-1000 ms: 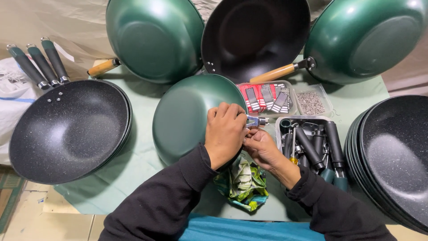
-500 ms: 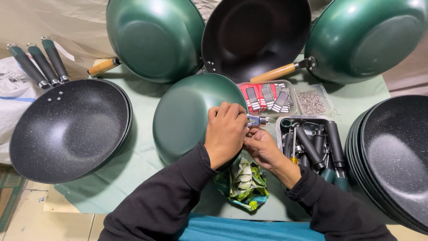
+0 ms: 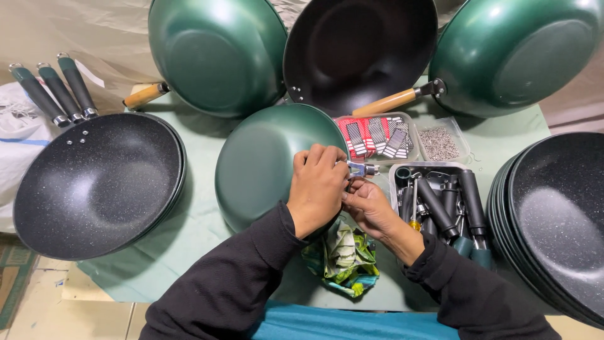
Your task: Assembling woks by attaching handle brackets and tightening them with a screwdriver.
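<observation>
At centre frame, an upturned green wok [image 3: 264,164] is gripped at its metal handle bracket [image 3: 360,168] by the left hand [image 3: 319,189] and right hand [image 3: 371,208] pressed together — no handle fitted yet, judging by the tray of handles [image 3: 440,201] at right.

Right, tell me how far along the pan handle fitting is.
Done: three woks leaning at the back have wooden handles. In hand: the left hand steadies an upturned green wok while the right hand works at its metal bracket. Left: stacked pans without handles, loose handles in the tray.
</observation>
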